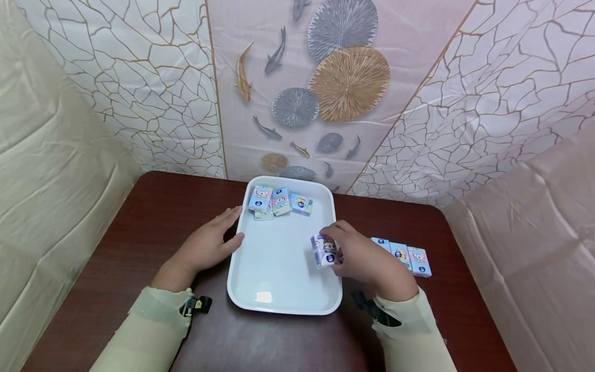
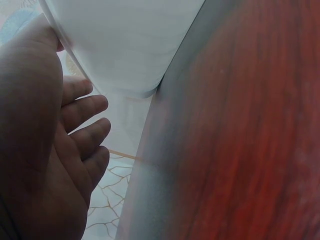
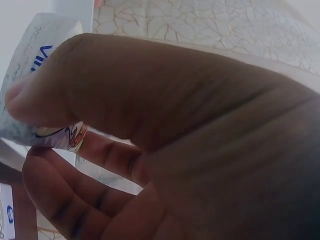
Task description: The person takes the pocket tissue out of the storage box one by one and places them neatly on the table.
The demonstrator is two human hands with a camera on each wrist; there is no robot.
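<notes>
My right hand [image 1: 364, 253] pinches a purple-and-white pocket tissue pack [image 1: 324, 250] between thumb and fingers, over the right side of a white tray [image 1: 283, 305]. In the right wrist view the thumb lies across the printed face of that tissue pack [image 3: 32, 55]. My left hand [image 1: 204, 245] rests against the tray's left rim with its fingers extended, and in the left wrist view the fingers [image 2: 85, 112] hold nothing. Several blue and pastel tissue packs [image 1: 281, 201] lie at the tray's far left end, some overlapping.
Right of the tray, three blue and pink tissue packs [image 1: 401, 253] lie in a row on the dark red-brown table [image 1: 139, 227], partly behind my right hand. Patterned cloth [image 1: 181, 88] hangs behind the table, and pale fabric [image 1: 534, 222] borders both sides.
</notes>
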